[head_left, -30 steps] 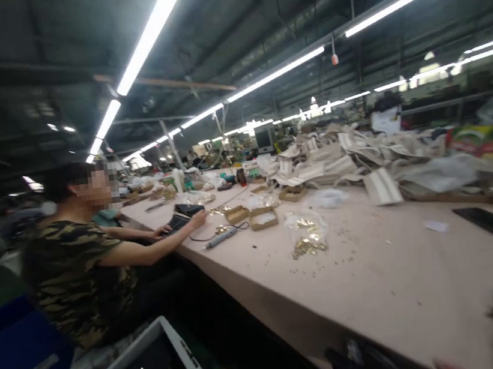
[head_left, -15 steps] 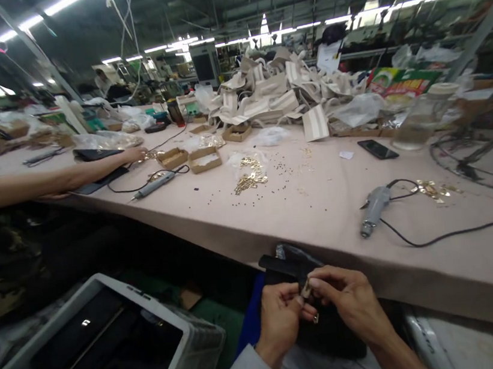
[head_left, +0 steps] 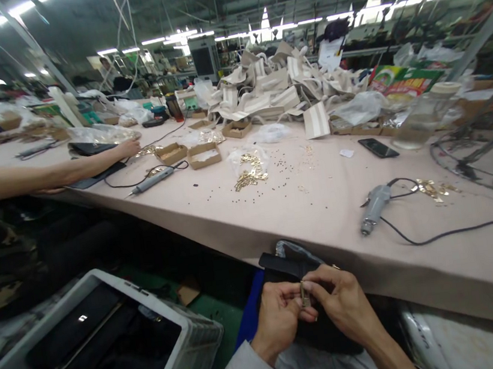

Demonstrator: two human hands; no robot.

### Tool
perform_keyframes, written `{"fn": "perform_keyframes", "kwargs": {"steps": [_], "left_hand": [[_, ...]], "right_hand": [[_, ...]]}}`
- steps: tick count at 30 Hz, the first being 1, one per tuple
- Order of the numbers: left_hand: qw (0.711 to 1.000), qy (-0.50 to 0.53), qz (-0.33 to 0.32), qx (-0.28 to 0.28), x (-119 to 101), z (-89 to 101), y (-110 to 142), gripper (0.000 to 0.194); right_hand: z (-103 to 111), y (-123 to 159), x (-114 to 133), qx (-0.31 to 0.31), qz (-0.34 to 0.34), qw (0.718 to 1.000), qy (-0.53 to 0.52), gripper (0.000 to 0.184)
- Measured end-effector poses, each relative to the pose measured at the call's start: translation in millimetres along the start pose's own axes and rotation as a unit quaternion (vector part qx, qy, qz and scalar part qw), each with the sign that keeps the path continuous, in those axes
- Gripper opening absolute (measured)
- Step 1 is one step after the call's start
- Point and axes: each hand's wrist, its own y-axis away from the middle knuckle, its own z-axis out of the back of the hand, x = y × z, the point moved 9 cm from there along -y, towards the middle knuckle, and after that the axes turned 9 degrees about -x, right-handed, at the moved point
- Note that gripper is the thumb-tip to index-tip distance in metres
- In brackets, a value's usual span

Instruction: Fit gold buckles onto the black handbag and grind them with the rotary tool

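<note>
My left hand (head_left: 277, 319) and right hand (head_left: 346, 301) meet in front of the body, and the fingers of both are closed in a pinch around one small gold metal piece (head_left: 305, 296). I think two pinches are used because the piece is thin, so one side can steady it while the other side adjusts its angle. It stands nearly upright between the fingertips, and I cannot tell whether it has two parts.

Directly beneath the fingers is a black article (head_left: 279, 266), near the edge of the surface (head_left: 234, 225). It seems to rest on the lap, perhaps so that the forearms can stay low and the small piece is close to it.

Ahead of the fingers and to their right, a grey power tool (head_left: 375, 207) lies with its cord attached, probably left there for easy reach by the right hand. More gold pieces (head_left: 250, 178) are heaped beyond the fingers, on clear plastic. To their left, below the surface, a grey crate (head_left: 205, 338) holds dark articles (head_left: 84, 333).
</note>
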Motion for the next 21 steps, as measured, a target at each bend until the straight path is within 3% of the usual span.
{"fn": "perform_keyframes", "kwargs": {"steps": [5,10,14,21], "left_hand": [[0.998,0.050,0.040,0.012,6,-6.1,4,0.029],[0.994,0.087,0.052,-0.036,6,-11.1,11,0.029],[0.991,0.113,0.053,-0.044,3,-15.4,15,0.027],[0.995,0.074,0.043,-0.045,19,-13.1,11,0.042]], "right_hand": [[1,5,0,-0.018,-0.001,0.999,0.041,0.023],[5,11,0,-0.061,0.013,0.992,0.110,0.023],[4,15,-2,-0.058,0.012,0.990,0.131,0.021],[4,19,-6,-0.050,0.000,0.990,0.133,0.022]]}}
